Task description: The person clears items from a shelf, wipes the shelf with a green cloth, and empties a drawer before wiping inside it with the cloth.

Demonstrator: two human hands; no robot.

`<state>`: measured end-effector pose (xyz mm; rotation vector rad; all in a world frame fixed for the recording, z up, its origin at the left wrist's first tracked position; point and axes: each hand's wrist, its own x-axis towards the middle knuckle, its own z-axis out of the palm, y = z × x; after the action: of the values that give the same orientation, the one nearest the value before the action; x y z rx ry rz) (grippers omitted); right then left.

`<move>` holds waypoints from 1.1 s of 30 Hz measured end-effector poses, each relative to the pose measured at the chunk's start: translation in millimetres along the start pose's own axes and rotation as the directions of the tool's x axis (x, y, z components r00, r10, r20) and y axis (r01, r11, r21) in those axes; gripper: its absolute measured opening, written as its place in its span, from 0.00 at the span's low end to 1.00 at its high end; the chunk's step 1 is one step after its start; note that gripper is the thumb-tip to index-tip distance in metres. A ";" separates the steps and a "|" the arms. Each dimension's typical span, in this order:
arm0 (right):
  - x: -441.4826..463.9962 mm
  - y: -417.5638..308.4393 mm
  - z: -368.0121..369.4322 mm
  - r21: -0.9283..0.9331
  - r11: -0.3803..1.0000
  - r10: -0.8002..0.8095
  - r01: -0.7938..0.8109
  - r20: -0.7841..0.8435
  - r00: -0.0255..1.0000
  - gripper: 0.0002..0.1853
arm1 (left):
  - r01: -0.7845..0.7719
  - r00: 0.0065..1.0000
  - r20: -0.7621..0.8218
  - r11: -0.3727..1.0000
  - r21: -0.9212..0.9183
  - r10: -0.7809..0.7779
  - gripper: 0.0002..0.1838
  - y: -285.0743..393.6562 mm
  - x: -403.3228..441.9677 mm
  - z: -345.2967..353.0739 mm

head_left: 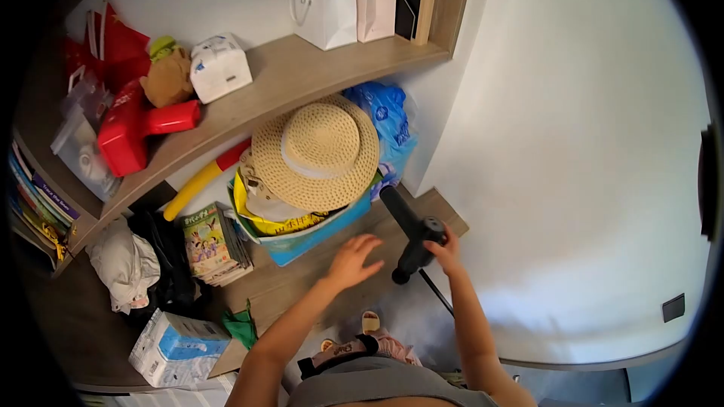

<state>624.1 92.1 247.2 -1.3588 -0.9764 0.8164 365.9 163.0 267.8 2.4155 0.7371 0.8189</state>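
Note:
My right hand is closed around the body of a black massage gun, close to its round end. The gun's handle points up and to the left, and its ball head faces down. A thin dark rod or cord runs below it; whether it is joined to the gun I cannot tell. To the left, my left hand is held out with fingers apart and nothing in them, a short gap from the gun.
A straw hat tops a full blue bin on the lower shelf. Beside it are stacked magazines, a blue plastic bag and a white-and-blue box. An upper shelf overhangs them; a white wall stands at right.

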 end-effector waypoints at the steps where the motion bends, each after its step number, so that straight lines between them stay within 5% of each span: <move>1: -2.6 -15.2 -8.1 0.098 0.993 0.059 -0.058 -0.001 0.998 0.33 | -0.064 0.998 -0.029 0.998 0.014 0.064 0.26 9.4 0.6 -7.4; 4: -7.1 -58.7 -8.7 0.588 0.809 -0.019 -0.002 0.029 0.999 0.29 | -0.243 0.958 -0.149 0.970 0.028 0.244 0.32 43.6 3.6 -34.5; 5: -11.6 -85.0 3.0 0.683 0.729 -0.010 0.053 -0.066 0.998 0.29 | -0.306 0.924 -0.229 0.951 0.037 0.306 0.32 55.0 5.0 -47.7; 8: 5.4 -128.0 15.7 0.795 0.598 -0.196 0.098 0.026 0.980 0.34 | -0.497 0.734 -0.481 0.862 0.100 0.480 0.29 93.8 20.2 -96.8; 11: 20.6 -225.4 59.3 0.846 0.532 -0.210 0.024 0.105 0.972 0.30 | -0.329 0.712 -0.499 0.863 0.384 0.493 0.24 123.5 38.0 -154.8; 13: 37.8 -279.5 89.7 0.800 0.599 -0.140 0.002 0.102 0.985 0.26 | -0.240 0.675 -0.582 0.881 0.407 0.453 0.20 124.7 56.3 -191.0; 15: 72.6 -307.4 111.9 0.747 0.664 -0.238 -0.041 0.262 0.935 0.25 | -0.202 0.642 -0.636 0.895 0.398 0.428 0.18 106.8 71.9 -227.8; 23: 172.6 -313.9 183.1 0.483 0.867 -0.128 -0.125 0.458 0.879 0.25 | -0.128 0.754 -0.575 0.929 0.347 0.318 0.20 47.0 100.0 -311.6; 28: 177.7 -316.1 186.1 0.217 0.966 -0.217 0.143 0.371 0.903 0.26 | -0.039 0.789 -0.547 0.911 0.410 0.280 0.20 41.3 103.9 -311.2; 33: 190.6 -302.6 202.4 -0.093 0.870 -0.467 0.484 0.158 0.870 0.27 | 0.033 0.772 -0.582 0.899 0.436 0.254 0.20 39.2 110.8 -310.6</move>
<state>493.2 327.4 557.7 -1.1070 -1.4202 0.4715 249.2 284.8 553.8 2.5724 1.1188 1.7323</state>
